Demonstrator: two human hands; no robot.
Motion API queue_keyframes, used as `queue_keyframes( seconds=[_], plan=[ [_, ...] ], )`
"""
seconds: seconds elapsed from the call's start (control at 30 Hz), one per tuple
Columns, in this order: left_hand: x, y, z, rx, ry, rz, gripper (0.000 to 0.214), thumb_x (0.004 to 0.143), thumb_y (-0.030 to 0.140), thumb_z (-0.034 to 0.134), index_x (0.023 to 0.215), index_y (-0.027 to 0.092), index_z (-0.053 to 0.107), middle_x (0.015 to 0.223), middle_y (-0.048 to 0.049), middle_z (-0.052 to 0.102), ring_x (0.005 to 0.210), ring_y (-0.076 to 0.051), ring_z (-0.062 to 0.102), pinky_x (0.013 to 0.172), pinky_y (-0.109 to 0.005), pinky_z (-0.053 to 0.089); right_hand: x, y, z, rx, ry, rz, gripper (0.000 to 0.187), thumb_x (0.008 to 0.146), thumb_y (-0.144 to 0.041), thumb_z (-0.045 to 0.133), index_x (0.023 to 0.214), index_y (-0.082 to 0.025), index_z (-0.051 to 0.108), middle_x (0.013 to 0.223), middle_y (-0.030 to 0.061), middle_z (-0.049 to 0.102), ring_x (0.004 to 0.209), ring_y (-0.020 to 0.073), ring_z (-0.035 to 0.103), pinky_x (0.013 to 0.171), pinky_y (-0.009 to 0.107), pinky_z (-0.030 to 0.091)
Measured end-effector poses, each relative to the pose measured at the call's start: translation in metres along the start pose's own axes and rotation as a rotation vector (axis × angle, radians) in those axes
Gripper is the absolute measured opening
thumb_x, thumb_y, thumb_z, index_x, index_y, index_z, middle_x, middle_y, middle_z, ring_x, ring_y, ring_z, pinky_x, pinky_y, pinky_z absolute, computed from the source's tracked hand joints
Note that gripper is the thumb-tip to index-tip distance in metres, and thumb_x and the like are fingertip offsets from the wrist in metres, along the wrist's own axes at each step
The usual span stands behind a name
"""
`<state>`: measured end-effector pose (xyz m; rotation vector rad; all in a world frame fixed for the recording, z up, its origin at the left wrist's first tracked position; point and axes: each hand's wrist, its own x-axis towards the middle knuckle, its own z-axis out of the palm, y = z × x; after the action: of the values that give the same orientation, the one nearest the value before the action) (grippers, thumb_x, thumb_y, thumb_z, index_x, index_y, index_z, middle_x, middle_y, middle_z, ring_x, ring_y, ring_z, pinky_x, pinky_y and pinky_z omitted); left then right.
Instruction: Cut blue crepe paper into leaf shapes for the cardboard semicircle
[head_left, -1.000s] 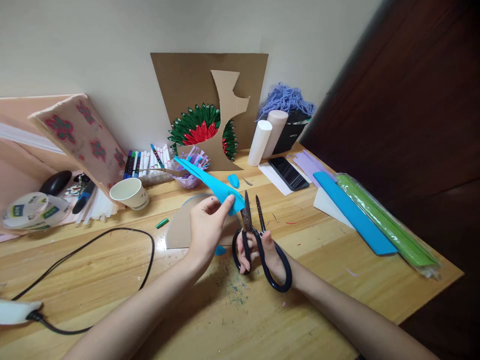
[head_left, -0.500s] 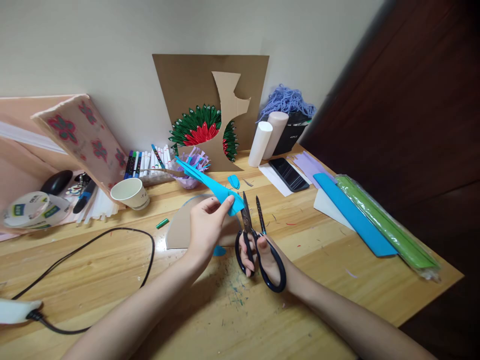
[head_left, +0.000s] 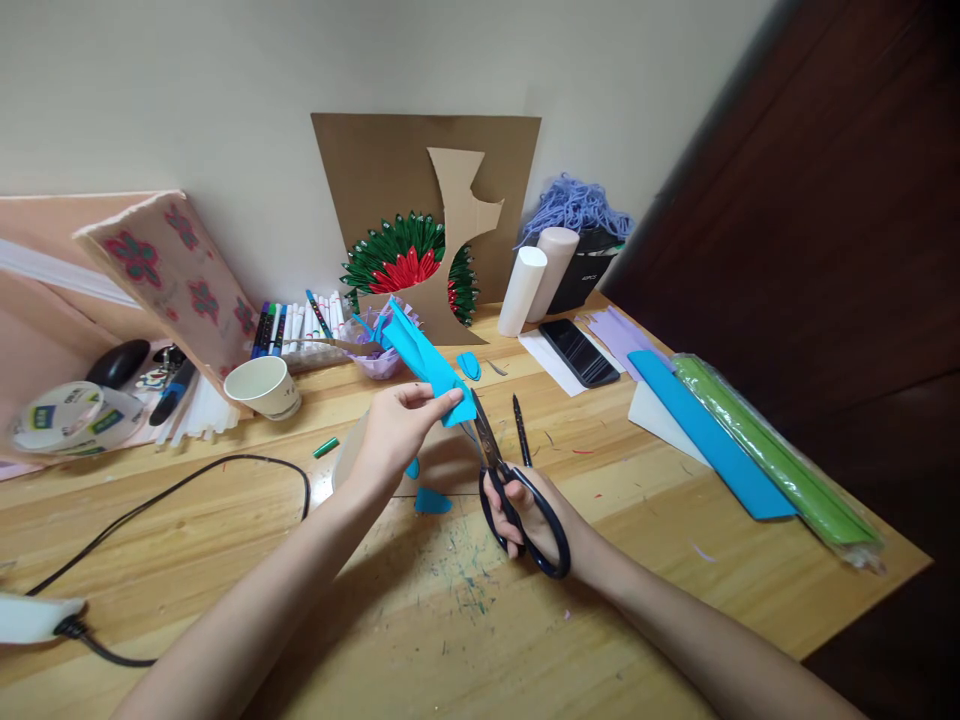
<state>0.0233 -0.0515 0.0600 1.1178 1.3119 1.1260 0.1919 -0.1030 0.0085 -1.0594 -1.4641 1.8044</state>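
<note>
Between the thumb and fingers of my left hand point(head_left: 394, 430) is a strip of blue paper point(head_left: 424, 352), slanting up and away to the left. My right hand point(head_left: 529, 510) grips a pair of black-handled scissors point(head_left: 489, 450), its blades pointing up at the strip's lower right end. Whether the blades touch the paper I cannot tell. Below my left hand, a cut blue paper piece point(head_left: 433, 501) lies at the near edge of a cardboard piece point(head_left: 442, 470), which my hand partly hides. Small blue petal-shaped cutouts point(head_left: 469, 366) rest on the table beyond the scissors.
A black pen point(head_left: 520, 430) lies right of the blades. Behind stand a paper cup point(head_left: 264, 388), a bowl of purple scraps point(head_left: 373, 358) and a cardboard panel point(head_left: 390, 165). Rightward are a phone point(head_left: 579, 352), blue paper point(head_left: 705, 430) and a green packet point(head_left: 765, 450). A cable point(head_left: 225, 459) curves at left.
My left hand has moved left with the blue strip, which now stands steeper. The scissors have shifted slightly left and tilted left. Another blue piece now shows at the cardboard's near edge.
</note>
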Motion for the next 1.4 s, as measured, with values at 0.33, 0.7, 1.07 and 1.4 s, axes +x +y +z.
queue_keyframes(
  seconds=[0.33, 0.7, 1.07, 1.4],
  plan=[
    [-0.001, 0.009, 0.002, 0.076, -0.04, 0.005, 0.032, 0.055, 0.04, 0.079, 0.053, 0.013, 0.062, 0.054, 0.0011, 0.058, 0.052, -0.008, 0.048, 0.052, -0.02, 0.037, -0.001, -0.004, 0.0, 0.031, -0.053, -0.027, 0.077, 0.057, -0.09, 0.024, 0.071, -0.018, 0.044, 0.046, -0.0046, 0.044, 0.04, 0.0101, 0.045, 0.042, 0.021, 0.037],
    [-0.007, 0.019, 0.011, 0.08, -0.08, 0.18, 0.022, 0.066, 0.037, 0.072, 0.071, 0.015, 0.071, 0.066, -0.0028, 0.066, 0.059, -0.012, 0.055, 0.056, -0.022, 0.043, -0.009, -0.008, -0.004, 0.06, -0.113, -0.093, 0.079, 0.061, -0.089, 0.017, 0.076, -0.017, 0.047, 0.049, -0.0028, 0.046, 0.044, 0.012, 0.047, 0.047, 0.024, 0.041],
    [-0.002, 0.041, 0.027, 0.185, -0.156, 0.345, 0.017, 0.073, 0.032, 0.067, 0.07, 0.016, 0.07, 0.065, -0.0006, 0.064, 0.057, -0.011, 0.052, 0.055, -0.022, 0.043, -0.016, -0.026, -0.015, 0.066, -0.049, -0.225, 0.078, 0.061, -0.089, 0.018, 0.075, -0.018, 0.046, 0.049, -0.0027, 0.046, 0.043, 0.0121, 0.048, 0.048, 0.025, 0.041],
    [0.0, 0.038, 0.02, 0.179, -0.18, 0.197, 0.02, 0.066, 0.037, 0.072, 0.068, 0.017, 0.071, 0.066, -0.0029, 0.067, 0.06, -0.013, 0.056, 0.059, -0.024, 0.045, -0.012, -0.008, -0.013, 0.095, -0.015, -0.176, 0.073, 0.061, -0.087, 0.028, 0.073, -0.018, 0.046, 0.045, -0.0055, 0.043, 0.037, 0.0089, 0.042, 0.041, 0.022, 0.039]
  ],
)
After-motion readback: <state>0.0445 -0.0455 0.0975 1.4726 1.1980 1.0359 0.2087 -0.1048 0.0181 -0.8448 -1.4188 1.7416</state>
